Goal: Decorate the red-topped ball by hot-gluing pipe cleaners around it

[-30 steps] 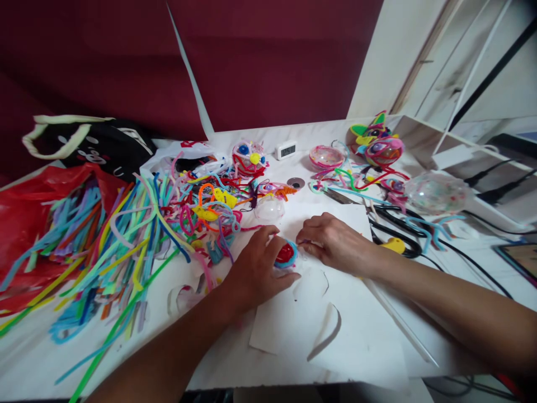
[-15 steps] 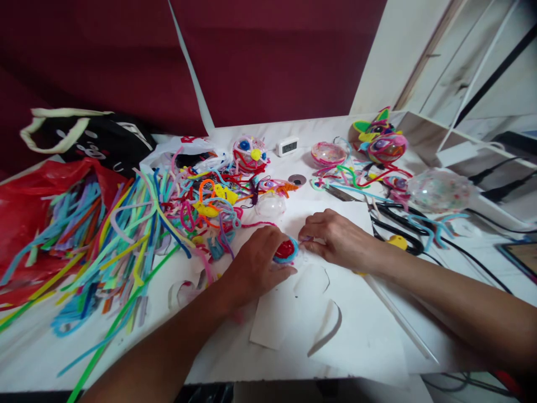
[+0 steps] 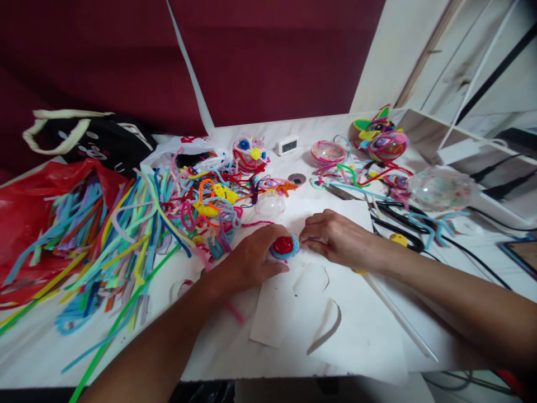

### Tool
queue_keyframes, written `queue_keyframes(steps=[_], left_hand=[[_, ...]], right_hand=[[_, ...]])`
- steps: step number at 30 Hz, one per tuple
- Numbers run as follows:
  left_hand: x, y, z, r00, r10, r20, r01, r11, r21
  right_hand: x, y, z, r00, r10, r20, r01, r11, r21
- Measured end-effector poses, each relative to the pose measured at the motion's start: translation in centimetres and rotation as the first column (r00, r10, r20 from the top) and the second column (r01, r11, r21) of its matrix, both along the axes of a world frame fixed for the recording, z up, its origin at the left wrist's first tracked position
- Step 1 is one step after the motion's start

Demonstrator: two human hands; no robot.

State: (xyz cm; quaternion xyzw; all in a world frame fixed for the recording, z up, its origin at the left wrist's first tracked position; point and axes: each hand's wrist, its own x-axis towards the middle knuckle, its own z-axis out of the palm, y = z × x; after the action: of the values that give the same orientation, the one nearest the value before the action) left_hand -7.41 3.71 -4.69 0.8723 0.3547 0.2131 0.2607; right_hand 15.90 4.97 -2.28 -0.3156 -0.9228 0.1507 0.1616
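Note:
My left hand [image 3: 257,254] curves around the left side of a small round craft piece [image 3: 283,245], its centre shiny red with a fuzzy light-blue pipe-cleaner rim. The thumb lies along its near side. Close by on the right, my right hand [image 3: 325,235] is closed in a pinch at the edge of the piece; whatever is between those fingertips is too small to name. Beneath both hands lie sheets of white paper [image 3: 356,330], with a curled paper strip [image 3: 329,330] on top.
Loose pipe cleaners [image 3: 126,240] spread on the left from a red plastic bag [image 3: 25,224]. Behind are a clear plastic ball [image 3: 271,205], a decorated ball [image 3: 248,154] and a small digital clock [image 3: 287,146]. Black-handled scissors [image 3: 403,235] and a clear plastic dome [image 3: 440,188] lie right.
My left hand has shifted slightly left and its thumb has drawn back, showing more of the red centre. My right hand stays almost in place.

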Motion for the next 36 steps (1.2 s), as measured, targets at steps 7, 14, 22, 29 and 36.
queue_keyframes(steps=[7,14,22,29,36], left_hand=[[-0.3,0.1,-0.4,0.999,0.021,-0.034,-0.022,0.999,-0.026],[-0.3,0.1,-0.6,1.0,0.012,-0.002,-0.012,0.998,-0.06],[0.0,-0.2,-0.9,1.0,0.016,0.005,-0.016,1.0,0.01],[0.6,-0.3,-1.3,0.998,0.051,0.023,-0.053,0.994,0.1],[1.0,-0.2,-0.9,0.998,0.026,0.057,-0.032,0.993,0.11]], right_hand=[[0.1,0.2,-0.1,1.0,0.002,-0.006,-0.002,1.0,0.001],[0.0,0.3,-0.4,1.0,-0.002,-0.028,0.003,1.0,0.007],[0.0,0.3,-0.5,0.999,-0.005,-0.038,0.006,1.0,0.017],[0.0,0.3,-0.5,0.999,-0.017,-0.041,0.018,0.999,0.028],[0.0,0.3,-0.5,0.999,-0.014,-0.037,0.015,1.0,0.022]])
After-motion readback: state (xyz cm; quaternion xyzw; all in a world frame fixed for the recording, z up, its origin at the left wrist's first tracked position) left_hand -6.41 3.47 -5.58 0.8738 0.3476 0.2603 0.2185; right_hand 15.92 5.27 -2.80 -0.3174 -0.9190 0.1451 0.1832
